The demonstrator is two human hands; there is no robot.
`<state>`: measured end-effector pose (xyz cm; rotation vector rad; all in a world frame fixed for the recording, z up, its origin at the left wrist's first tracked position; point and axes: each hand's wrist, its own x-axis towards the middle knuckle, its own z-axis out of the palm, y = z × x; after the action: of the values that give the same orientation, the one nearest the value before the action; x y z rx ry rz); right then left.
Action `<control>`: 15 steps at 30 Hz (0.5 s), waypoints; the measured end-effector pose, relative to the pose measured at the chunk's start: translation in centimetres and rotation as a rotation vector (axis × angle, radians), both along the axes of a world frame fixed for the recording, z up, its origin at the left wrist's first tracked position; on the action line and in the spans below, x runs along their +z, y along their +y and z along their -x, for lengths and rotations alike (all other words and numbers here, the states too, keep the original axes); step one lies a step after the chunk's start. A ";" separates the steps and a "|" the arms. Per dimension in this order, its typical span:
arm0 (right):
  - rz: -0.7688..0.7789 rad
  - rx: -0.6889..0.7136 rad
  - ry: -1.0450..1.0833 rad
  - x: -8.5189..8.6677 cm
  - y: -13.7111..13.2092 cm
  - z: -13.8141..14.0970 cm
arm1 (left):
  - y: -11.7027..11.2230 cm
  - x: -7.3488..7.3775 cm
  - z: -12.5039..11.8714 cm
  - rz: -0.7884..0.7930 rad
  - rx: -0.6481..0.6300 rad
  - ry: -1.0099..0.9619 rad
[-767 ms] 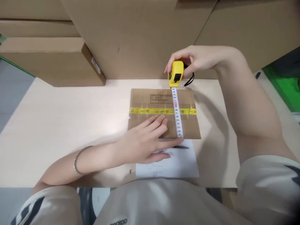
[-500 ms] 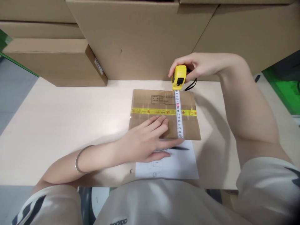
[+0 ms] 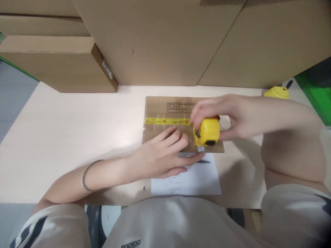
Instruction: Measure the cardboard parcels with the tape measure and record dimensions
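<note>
Pale table (image 3: 64,137), walled behind by big cardboard boxes (image 3: 155,41). We note a flat brown parcel (image 3: 160,106) lying on it, banded with a yellow strip (image 3: 165,121).

The right hand (image 3: 227,115) is closed round a yellow tape measure (image 3: 207,132), held over the parcel's near right edge. Only a stub of blade (image 3: 200,149) shows below it.

The left hand (image 3: 160,156) lies flat and open on the near edge, gripping nothing.

Step, as we judge it: measuring across the parcel, with the blade nearly wound in. A next move calls for one hand freed for the pen (image 3: 205,161).

That pen is mostly hidden under the left hand. Marks on the paper sheet (image 3: 199,179) are too faint to read, and so is the parcel's print. A yellow object (image 3: 276,92) beyond the right forearm is partly cut off, and we cannot tell what it is.
</note>
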<state>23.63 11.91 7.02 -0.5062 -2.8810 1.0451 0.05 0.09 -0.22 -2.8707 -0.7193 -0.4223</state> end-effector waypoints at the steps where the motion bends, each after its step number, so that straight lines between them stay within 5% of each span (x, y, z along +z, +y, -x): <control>1: 0.005 0.022 -0.011 -0.1 -1.0 -0.4 | -0.1 0.0 0.0 -0.005 -0.011 0.003; 5: -0.052 -0.148 -0.042 -0.2 -3.1 -2.7 | -0.5 1.2 0.3 0.103 -0.052 -0.028; 8: -0.071 -0.439 0.005 -0.5 -2.3 -4.7 | 0.0 2.7 1.6 0.199 -0.027 -0.201; 12: 0.040 -0.948 0.198 -1.9 0.3 -6.1 | 2.2 3.2 4.1 0.215 0.409 -0.642; 15: 0.294 -1.125 0.226 -3.1 1.5 -5.6 | 4.7 1.8 5.6 0.346 0.788 -0.723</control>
<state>29.20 13.45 3.93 -1.6003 -1.7101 1.1205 -5.55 4.76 1.54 -2.3368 -2.0813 -1.2954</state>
